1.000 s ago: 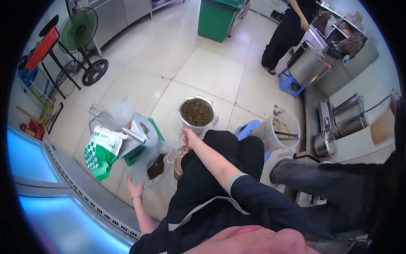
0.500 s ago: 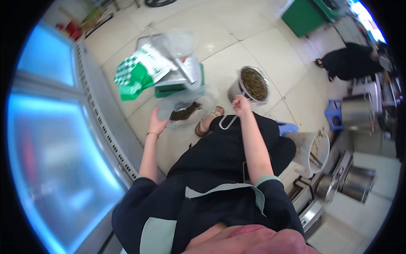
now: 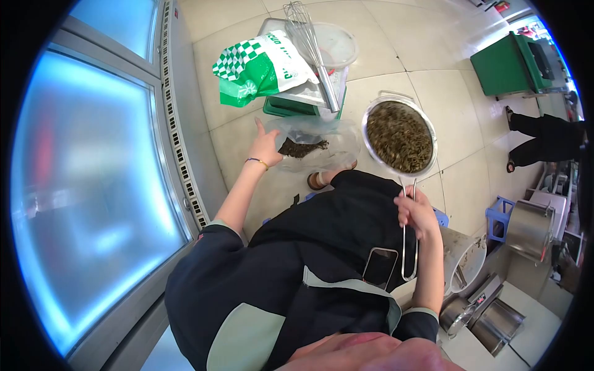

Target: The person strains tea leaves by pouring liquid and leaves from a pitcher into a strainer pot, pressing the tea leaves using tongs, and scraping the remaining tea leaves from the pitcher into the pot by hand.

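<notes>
My right hand [image 3: 418, 210] is wrapped round the wire handle of a metal strainer [image 3: 369, 141], which is full of dark, wet-looking leaves [image 3: 399, 136]. The strainer hangs in front of my right knee. My left hand [image 3: 266, 144], fingers spread, is at the left side of a clear plastic bag [image 3: 337, 145] that holds a small dark heap [image 3: 302, 148]. Whether it touches the bag is hard to tell. Behind the bag, a green and white bag [image 3: 266, 65] and a whisk [image 3: 312, 55] lie on top of a green scale [image 3: 284, 106].
Lit glass-door cabinets [image 3: 105, 173] line the left. To the right are a plastic bucket [image 3: 467, 256] with residue, steel pots [image 3: 496, 324] and a blue stool [image 3: 499, 216]. A person in black [image 3: 544, 139] stands near a green bin [image 3: 504, 65]. A phone [image 3: 380, 268] lies on my lap.
The view has turned. My right hand has lifted the strainer of leaves up and closer to me. My left hand stays by the clear bag, its fingers now spread.
</notes>
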Demonstrator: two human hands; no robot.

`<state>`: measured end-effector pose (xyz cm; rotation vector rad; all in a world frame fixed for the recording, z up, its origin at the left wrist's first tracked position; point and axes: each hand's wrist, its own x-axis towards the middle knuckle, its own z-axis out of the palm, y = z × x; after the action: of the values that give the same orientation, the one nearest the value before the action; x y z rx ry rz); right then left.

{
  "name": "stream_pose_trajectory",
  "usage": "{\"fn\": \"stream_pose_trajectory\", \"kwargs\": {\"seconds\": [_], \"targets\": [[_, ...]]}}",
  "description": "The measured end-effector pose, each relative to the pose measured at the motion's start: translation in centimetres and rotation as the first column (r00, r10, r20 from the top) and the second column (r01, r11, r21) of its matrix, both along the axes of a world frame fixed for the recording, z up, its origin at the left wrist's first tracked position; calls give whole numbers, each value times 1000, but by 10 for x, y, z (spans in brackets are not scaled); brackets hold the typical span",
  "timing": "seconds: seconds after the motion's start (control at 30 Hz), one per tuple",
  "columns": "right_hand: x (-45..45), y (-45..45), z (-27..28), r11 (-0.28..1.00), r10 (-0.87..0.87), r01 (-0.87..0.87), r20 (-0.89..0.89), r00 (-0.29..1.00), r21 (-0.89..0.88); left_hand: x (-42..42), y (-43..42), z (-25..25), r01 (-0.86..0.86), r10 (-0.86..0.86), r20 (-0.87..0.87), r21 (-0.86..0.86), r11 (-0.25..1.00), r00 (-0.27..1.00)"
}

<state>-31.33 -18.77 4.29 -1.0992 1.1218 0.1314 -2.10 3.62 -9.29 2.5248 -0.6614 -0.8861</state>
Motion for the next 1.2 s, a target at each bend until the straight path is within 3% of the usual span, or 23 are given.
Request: {"fn": "stream_pose_trajectory", "kwargs": {"seconds": [0.1, 0.2, 0.4, 0.5, 0.7, 0.83, 0.97, 1.07, 1.13, 1.2], "targets": [[-6, 12, 24, 980, 157, -151, -33, 987, 133, -6, -8, 14, 93, -173, 251, 301, 949, 952], [2, 23, 34, 910, 273, -258, -2, 962, 325, 1, -3, -7, 224, -378, 405, 378, 898, 832], [32, 37, 18, 745, 509, -439, -2, 861, 502, 24, -6, -31, 219, -256, 44, 393, 893, 966], [43, 38, 12, 675, 613, -491, -48, 789, 551, 35, 0, -45, 283, -311, 39, 316, 906, 950], [53, 35, -20, 605, 626, -443, -51, 778, 662, 31, 8, -53, 310, -282, 265, -70, 948, 922], [63, 32, -56, 580, 511, -336, -10, 860, 742, 26, 6, -51, 374, -348, 154, -197, 906, 925], [97, 30, -95, 688, 457, -324, -40, 888, 650, 22, 7, -45, 412, -390, 132, -307, 858, 911], [126, 35, -134, 827, 511, -421, -184, 840, 372, 22, 10, -35, 384, -391, 52, -343, 857, 919], [146, 42, -153, 841, 536, -521, -359, 764, 149, 23, 10, -30, 338, -369, -23, -351, 873, 929], [151, 45, -172, 842, 512, -533, -429, 744, 80, 24, 9, -29, 281, -331, -81, -362, 889, 940]]}}
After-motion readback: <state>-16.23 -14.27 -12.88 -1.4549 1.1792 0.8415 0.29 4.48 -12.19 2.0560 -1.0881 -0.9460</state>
